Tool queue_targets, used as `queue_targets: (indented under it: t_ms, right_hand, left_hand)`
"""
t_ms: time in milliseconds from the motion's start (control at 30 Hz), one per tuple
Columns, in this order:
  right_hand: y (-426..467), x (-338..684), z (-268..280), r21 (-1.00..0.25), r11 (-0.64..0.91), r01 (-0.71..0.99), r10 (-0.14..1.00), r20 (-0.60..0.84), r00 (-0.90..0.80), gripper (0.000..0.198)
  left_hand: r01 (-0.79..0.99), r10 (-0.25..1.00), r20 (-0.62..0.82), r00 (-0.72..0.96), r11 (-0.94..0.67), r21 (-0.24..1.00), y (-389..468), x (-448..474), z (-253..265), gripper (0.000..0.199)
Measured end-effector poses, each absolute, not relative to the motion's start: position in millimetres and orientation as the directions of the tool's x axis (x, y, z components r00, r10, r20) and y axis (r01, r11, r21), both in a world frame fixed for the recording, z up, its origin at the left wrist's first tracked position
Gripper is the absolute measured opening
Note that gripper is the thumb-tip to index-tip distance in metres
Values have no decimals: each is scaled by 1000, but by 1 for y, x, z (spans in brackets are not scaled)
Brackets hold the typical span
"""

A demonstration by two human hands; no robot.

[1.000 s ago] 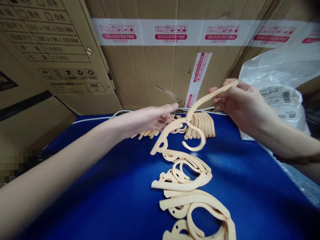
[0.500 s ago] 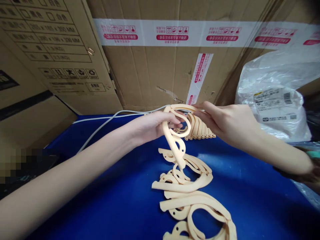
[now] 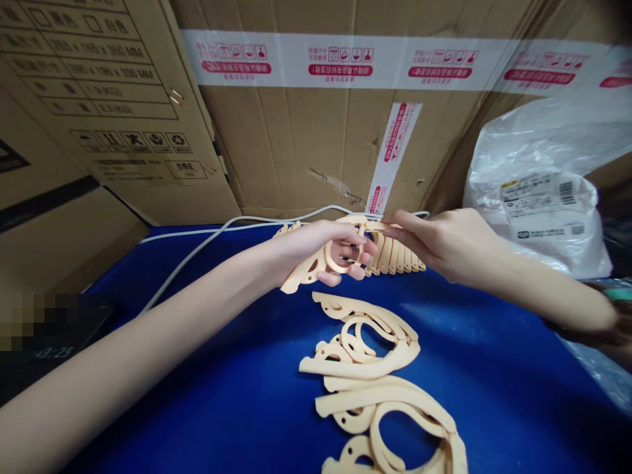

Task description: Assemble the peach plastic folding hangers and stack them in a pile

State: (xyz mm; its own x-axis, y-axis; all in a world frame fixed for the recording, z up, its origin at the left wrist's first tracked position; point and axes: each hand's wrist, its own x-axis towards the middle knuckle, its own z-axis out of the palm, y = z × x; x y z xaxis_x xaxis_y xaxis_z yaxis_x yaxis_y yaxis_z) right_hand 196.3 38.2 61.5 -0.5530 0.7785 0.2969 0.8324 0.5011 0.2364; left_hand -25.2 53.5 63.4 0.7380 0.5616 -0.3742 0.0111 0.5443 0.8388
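A beige folding clothes hanger (image 3: 295, 278) is held up over the far part of the blue table. My left hand (image 3: 340, 240) is closed around its middle, with the fingers passing behind and through the ring-shaped part. At the hanger's upper right, my right hand (image 3: 427, 237) pinches its other arm between thumb and fingers. The hanger's one arm slants down to the left; my hands partly hide the rest. Nearer to me, folded beige hangers (image 3: 407, 359) lie on the table, and a larger-looking group (image 3: 390, 390) lies closest, cut off by the lower edge.
Behind my hands a row of similar beige hangers (image 3: 397, 258) lies side by side. A white cable (image 3: 197, 247) runs along the back of the blue table (image 3: 222, 368). Cardboard boxes (image 3: 296, 145) wall off the back and left. A plastic-wrapped package (image 3: 538, 197) stands right.
The held hanger has turned: its long arm has swung from pointing down towards me to pointing left. My left hand has shifted right, closer to my right hand.
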Motion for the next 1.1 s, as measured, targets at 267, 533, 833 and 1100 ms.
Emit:
queue_targets:
  t_ms: [267,533,833,1100]
  right_hand:
    - [53,202,58,-279,435,856,900,122,-418,40]
    - [99,234,40,-147,227,963,971,105,-213,36]
    - [108,215,16,-92,186,978,978,107,-176,34]
    - [103,216,15,-124,211,970,973,122,-196,37]
  left_hand:
    - [383,796,-308,521,104,918,56,-15,62,7]
    - [526,886,-209,414,-45,849,64,-2,56,11]
    - [536,862,-206,463,-87,840,90,22,38,7]
    - [548,828,-211,519,-133,826,95,27,29,7]
